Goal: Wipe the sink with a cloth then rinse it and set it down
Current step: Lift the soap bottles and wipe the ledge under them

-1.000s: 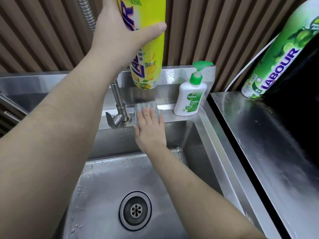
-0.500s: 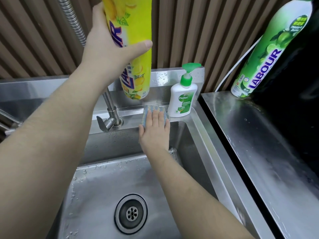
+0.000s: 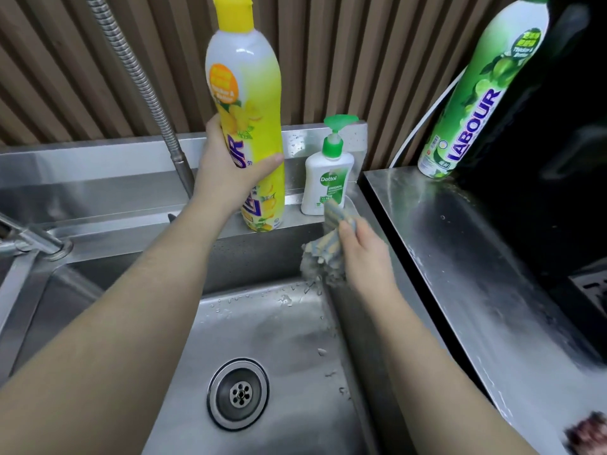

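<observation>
A steel sink (image 3: 279, 326) with a round drain (image 3: 238, 393) fills the lower middle. My right hand (image 3: 364, 257) grips a striped blue and tan cloth (image 3: 323, 251) at the sink's back right corner, where the cloth hangs down against the wall. My left hand (image 3: 230, 172) holds a tall yellow dish soap bottle (image 3: 246, 103) upright, with its base on or just above the back ledge.
A white Dettol pump bottle (image 3: 326, 178) stands on the ledge just behind the cloth. A faucet hose (image 3: 138, 80) rises at the left. A green LABOUR bottle (image 3: 479, 96) stands on the steel counter (image 3: 476, 257) to the right.
My left hand lowered the yellow bottle down to the back ledge. My right hand slid right off the ledge and now grips the bunched cloth at the sink's corner.
</observation>
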`<state>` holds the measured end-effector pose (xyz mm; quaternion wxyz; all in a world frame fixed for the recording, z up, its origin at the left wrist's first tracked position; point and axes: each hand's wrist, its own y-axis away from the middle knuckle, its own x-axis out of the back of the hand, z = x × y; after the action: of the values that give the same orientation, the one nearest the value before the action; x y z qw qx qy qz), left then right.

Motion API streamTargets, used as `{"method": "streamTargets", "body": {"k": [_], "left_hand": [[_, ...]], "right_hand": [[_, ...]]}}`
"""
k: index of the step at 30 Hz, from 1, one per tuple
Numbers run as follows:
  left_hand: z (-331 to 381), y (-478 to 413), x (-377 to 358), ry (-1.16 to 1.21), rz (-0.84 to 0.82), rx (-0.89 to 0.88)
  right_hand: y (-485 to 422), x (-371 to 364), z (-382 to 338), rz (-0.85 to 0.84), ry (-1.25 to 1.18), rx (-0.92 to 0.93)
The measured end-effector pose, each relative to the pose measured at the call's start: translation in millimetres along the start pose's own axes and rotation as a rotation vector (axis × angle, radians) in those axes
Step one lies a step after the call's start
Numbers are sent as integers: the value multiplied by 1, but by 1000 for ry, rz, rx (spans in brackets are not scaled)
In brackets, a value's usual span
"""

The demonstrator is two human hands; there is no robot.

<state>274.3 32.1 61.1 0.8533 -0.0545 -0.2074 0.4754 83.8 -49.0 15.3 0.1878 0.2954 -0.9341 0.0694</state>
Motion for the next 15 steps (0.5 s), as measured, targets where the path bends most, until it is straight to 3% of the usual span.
{"method": "streamTargets", "body": {"k": [4, 6, 8, 10, 12, 15], "left_hand": [[-7, 3, -3, 45, 16, -8], [-10, 3, -4, 60, -2, -9], [-14, 4, -6, 83, -18, 2], [-19, 8, -10, 103, -37, 21], [-27, 14, -14, 94, -48, 39], [-41, 25, -20, 86, -53, 79]], "right_hand": [[6, 47, -26, 55, 153, 162], [7, 61, -26, 38, 390, 243], [6, 58, -5, -67, 760, 253], [13, 41, 28, -281, 1020, 203], [21, 26, 54, -339, 1167, 229], [17, 23, 62, -312, 1193, 257]]}}
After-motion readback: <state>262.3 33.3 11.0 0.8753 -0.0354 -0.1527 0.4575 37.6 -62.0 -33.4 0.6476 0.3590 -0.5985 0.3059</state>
